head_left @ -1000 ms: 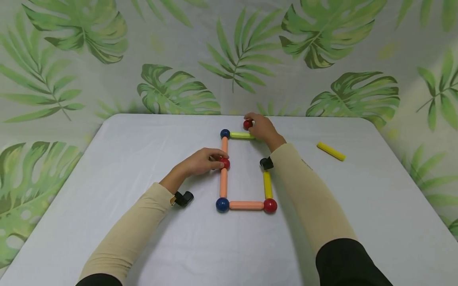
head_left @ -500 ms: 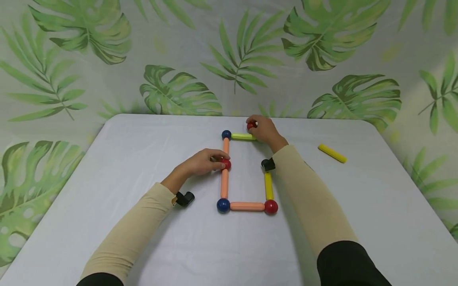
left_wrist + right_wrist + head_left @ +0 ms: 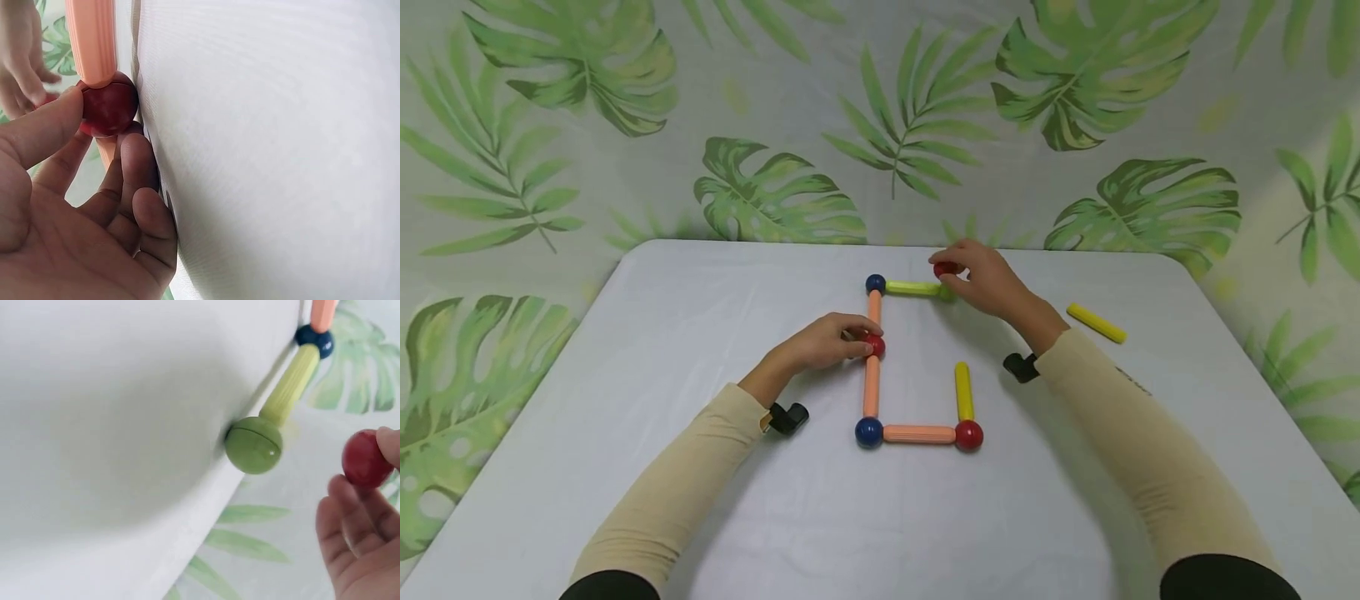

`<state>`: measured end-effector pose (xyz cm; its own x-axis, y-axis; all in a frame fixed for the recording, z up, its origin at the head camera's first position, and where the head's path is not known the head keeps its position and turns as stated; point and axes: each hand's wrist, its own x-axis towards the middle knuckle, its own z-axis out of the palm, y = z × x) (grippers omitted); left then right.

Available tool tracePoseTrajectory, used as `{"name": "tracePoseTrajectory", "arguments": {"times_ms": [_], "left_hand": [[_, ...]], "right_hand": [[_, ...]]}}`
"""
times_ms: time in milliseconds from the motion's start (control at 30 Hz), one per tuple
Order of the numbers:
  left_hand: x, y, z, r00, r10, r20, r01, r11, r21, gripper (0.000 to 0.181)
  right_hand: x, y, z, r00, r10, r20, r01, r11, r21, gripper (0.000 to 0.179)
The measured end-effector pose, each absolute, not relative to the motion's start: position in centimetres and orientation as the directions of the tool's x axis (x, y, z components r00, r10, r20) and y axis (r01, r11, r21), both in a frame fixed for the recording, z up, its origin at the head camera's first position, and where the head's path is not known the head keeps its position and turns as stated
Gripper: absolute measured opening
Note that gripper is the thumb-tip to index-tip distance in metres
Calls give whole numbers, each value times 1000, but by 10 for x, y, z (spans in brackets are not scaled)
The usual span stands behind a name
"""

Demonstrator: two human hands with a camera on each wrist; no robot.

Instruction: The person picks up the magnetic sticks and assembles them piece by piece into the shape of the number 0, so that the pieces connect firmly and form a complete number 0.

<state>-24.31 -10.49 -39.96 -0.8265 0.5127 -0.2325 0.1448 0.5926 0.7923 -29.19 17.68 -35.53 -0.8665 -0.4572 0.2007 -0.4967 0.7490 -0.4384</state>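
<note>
My left hand (image 3: 826,340) pinches a red ball (image 3: 112,107) between thumb and fingers. That ball joins two orange rods (image 3: 92,44) on the left side of a flat frame of rods and balls. My right hand (image 3: 988,279) holds a second red ball (image 3: 364,461) in its fingertips, apart from the frame. Close to it, a green ball (image 3: 253,447) ends the lime rod (image 3: 289,387), whose other end meets a dark blue ball (image 3: 876,285). At the near side a blue ball (image 3: 869,432), an orange rod (image 3: 919,434) and a red ball (image 3: 969,435) stand in line.
From the near red ball a yellow rod (image 3: 964,392) points away, its far end free. Another yellow rod (image 3: 1097,323) lies loose at the right. The white table (image 3: 737,517) ends at a leaf-patterned cloth (image 3: 925,100) behind.
My right hand has moved right with the red ball, away from above the lime rod, and the green ball's edge shows more. My left hand stays on its red ball.
</note>
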Motion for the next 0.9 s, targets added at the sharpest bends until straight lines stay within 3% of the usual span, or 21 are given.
{"name": "tracePoseTrajectory", "arguments": {"times_ms": [233,533,900], "left_hand": [[-241,-106,-397,-827,511,-236,147,601,786,35],[-243,-107,-398,-825,517,-228,155,595,789,35],[-241,-104,-397,-828,513,-225,158,600,784,35]], "right_hand": [[-253,200,-359,-842,-534,80,-499,712,-494,30],[-239,207,-387,-842,-530,-101,-405,744,-531,35],[-235,210,-389,-830,-550,-92,-402,705,-585,34]]}}
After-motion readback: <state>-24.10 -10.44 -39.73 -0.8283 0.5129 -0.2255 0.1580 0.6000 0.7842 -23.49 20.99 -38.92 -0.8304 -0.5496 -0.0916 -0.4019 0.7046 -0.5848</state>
